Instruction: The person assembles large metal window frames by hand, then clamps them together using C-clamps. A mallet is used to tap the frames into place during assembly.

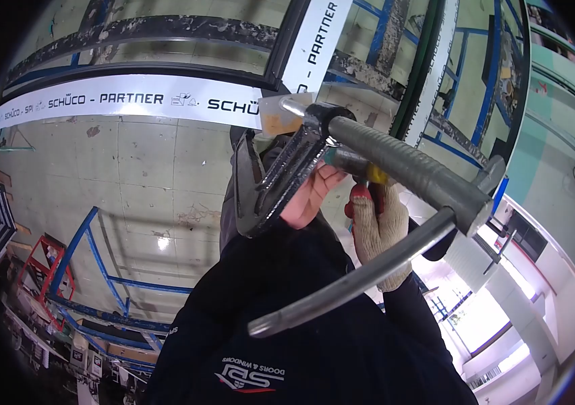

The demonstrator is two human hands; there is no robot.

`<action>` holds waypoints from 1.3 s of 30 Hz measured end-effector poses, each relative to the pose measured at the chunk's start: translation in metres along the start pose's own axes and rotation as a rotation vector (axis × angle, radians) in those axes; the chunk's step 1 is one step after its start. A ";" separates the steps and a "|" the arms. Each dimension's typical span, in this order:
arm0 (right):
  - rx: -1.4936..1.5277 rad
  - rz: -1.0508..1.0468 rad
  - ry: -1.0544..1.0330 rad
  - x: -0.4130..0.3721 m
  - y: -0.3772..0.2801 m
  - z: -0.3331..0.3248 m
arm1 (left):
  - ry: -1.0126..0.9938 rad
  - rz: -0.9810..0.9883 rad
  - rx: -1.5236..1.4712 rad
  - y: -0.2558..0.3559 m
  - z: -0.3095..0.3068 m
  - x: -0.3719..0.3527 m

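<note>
A large metal C-clamp point(402, 158) fills the middle of the head view, close to the camera. Its threaded screw and long bar handle point(351, 295) point towards me. The clamp's end sits over the corner of a dark frame point(277, 67), with a small brownish pad point(280, 116) there. Behind the clamp is my bare left hand point(307, 199), its fingers curled together and partly hidden. My right hand point(382, 233), in a pale knitted glove with red fingertips, is closed round a dark cylindrical tool with a yellow part point(376, 174). The clamp hides much of that tool.
White printed tape point(125, 101) covers the frame's faces. Blue metal stands point(146, 285) and a red rack point(48, 273) stand on the left over a tiled floor point(152, 162). Another clamp point(500, 250) is at the right, near a bright window area.
</note>
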State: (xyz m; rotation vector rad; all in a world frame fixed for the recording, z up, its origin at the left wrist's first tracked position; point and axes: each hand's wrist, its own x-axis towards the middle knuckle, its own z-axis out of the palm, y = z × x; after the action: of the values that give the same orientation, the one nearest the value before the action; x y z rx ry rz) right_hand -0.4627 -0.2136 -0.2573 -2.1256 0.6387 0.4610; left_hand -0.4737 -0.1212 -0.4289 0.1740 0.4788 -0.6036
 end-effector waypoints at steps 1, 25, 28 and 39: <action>-0.002 0.032 -0.004 0.001 -0.004 -0.001 | 0.002 -0.003 0.082 0.013 0.015 -0.005; -0.155 -0.325 0.061 -0.002 -0.004 -0.003 | 0.073 0.359 0.350 -0.001 0.030 -0.005; -0.098 -0.208 -0.007 -0.003 -0.001 -0.004 | 0.033 0.343 0.371 0.005 0.027 -0.010; -0.012 -0.325 0.068 -0.011 -0.017 -0.001 | 0.053 0.425 0.456 0.005 0.011 -0.009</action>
State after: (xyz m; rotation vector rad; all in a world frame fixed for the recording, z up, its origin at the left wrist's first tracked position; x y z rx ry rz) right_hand -0.4614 -0.2029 -0.2398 -2.2110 0.3174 0.2139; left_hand -0.4732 -0.1158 -0.4149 0.7091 0.3345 -0.2822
